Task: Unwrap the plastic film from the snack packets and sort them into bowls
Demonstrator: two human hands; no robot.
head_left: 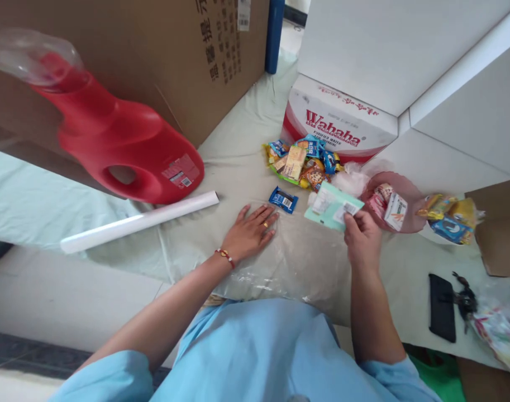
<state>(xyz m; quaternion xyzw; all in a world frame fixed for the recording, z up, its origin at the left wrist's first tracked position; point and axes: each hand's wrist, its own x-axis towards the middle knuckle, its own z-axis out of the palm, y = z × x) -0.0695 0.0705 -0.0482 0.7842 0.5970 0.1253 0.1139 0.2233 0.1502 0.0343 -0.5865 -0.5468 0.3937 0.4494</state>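
My left hand [249, 231] lies flat on a clear plastic sheet [296, 262], fingers spread, holding nothing. Just beyond its fingertips is a small dark blue snack packet [284, 200]. My right hand [363, 234] pinches the lower right corner of a mint-green packet [330, 207] with a white label. Behind that packet lies a pile of wrapped snacks [296, 162] in yellow, blue and brown. Close to my right hand stands a pink translucent bowl [414, 192] with a few packaged items in it.
A red detergent bottle [141, 145] and a white roll [141, 220] lie at left, beside a large cardboard box [162, 50]. Behind the snacks is a Wahaha carton [338, 120]. At right are a white bowl of snacks [443, 231], a black phone [442, 307] and keys [465, 298].
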